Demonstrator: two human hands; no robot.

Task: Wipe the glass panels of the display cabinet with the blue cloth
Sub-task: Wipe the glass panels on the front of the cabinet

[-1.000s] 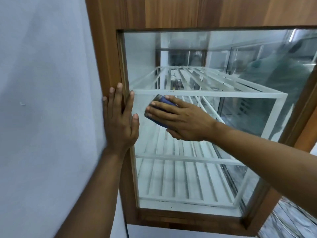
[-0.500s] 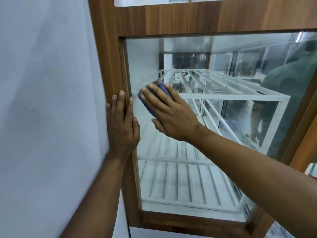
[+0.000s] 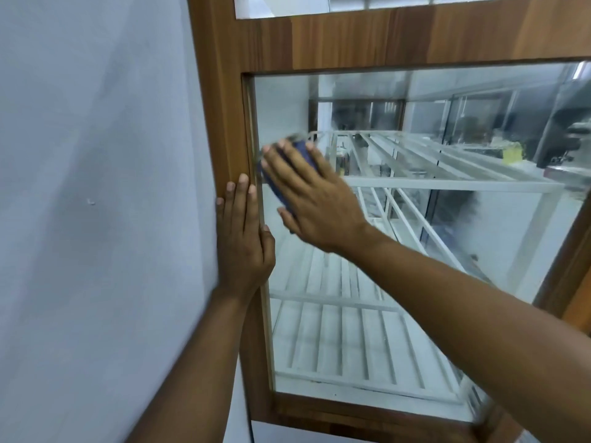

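Blue cloth [image 3: 303,155] under flat right hand [image 3: 316,203], left-centre of glass panel [image 3: 479,251]; left hand [image 3: 244,244] flat on wooden frame [image 3: 224,123]; overlap strokes evenly.

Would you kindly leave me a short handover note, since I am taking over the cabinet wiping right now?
Left hand: flat on the wooden frame, fingers straight, holding nothing.
Right hand: presses the blue cloth flat on the glass panel, near its left edge.
Done: unclear; the glass looks hazy in places.
Left: the rest of this panel, then the upper panel.
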